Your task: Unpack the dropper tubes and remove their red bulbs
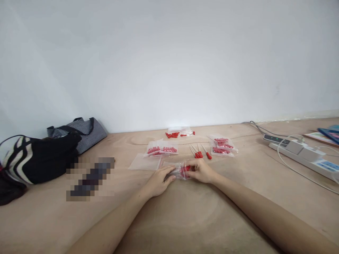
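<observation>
Clear bag (182, 172) with red-bulbed pieces in it is between the two hands, low over the bench (201, 215), near the middle of the view. Left hand (159, 181) is on the bag's left end: thumb along the near side, fingers on the far side, greyish stems showing between them, so it's gripping the bag there. Right hand (202, 171) is at the opposite end, thumb and fingers bent and pinching the plastic right beside the red bulbs. Bulbs sit just left of the right fingertips; stems run left toward the left hand. Can't tell whether the bag touches the wood or how many pieces are inside. Just beyond the right hand: loose droppers (200, 154), red ends toward the person, pale tips pointing away. Just beyond the left: a flat bag (141, 162) on the bench, with filled bags (162, 149) behind it. Another stack of bags (222, 146) is off to the right of the droppers, also showing red. Farther back near the wall, a small pile of red bulbs (173, 135) lies beside clear plastic. Power strip (308, 158) is well apart, far right.
</observation>
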`<action>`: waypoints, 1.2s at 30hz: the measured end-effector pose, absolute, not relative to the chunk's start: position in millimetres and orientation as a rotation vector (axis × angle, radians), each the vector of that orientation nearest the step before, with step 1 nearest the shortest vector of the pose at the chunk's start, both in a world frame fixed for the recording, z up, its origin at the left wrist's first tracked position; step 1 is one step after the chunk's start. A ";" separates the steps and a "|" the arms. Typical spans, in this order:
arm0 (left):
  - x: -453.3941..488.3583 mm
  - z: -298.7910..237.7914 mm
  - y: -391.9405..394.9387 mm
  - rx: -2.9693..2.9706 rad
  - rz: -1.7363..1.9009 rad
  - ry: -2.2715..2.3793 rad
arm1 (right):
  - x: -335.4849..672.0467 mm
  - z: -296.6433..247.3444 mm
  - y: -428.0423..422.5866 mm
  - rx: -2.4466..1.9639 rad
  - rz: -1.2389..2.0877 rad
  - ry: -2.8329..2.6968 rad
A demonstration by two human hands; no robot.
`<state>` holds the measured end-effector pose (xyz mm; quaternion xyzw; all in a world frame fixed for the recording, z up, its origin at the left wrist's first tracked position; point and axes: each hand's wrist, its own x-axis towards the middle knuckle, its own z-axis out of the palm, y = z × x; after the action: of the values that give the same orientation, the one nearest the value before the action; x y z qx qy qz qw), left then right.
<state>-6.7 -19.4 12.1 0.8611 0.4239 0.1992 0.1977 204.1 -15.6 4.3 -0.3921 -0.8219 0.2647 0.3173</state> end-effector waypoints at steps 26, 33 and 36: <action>-9.8 8.9 -14.5 2.459 0.499 1.253 | 322.6 18.7 12.7 -1.250 0.775 -1.279; -9.9 8.4 -14.2 2.465 0.474 1.261 | 282.5 -12.7 23.5 -1.446 0.306 -1.300; -9.8 8.4 -14.3 2.473 0.461 1.265 | 270.4 -15.3 20.9 -1.553 0.062 -1.529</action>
<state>-9.8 -14.3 8.4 0.8667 0.4431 0.1616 0.1621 270.4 20.9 -15.3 -0.6317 -0.6217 0.0253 0.4623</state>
